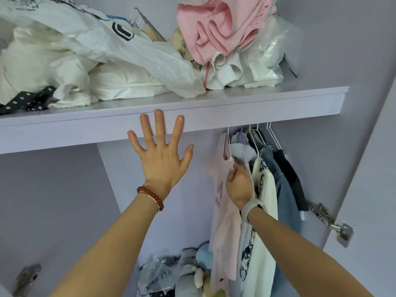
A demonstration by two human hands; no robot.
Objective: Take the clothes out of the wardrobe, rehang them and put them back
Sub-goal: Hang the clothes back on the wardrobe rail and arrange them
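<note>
The rail is hidden behind the shelf edge; only hanger hooks show below it. The right hand's fingertips are buried in cloth. Both arms reach up and forward. The left hand is spread wide, fingers straight, flat against the shelf's front edge, holding nothing. The right hand, below the shelf, pinches the pink shirt near its collar, leftmost of the hanging clothes.

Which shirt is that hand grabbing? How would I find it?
Look under the long shelf to the hanging clothes. The pink T-shirt hangs leftmost, and the right hand holds it near the collar. It is the only pink garment there, with dark lettering on its front.
</note>
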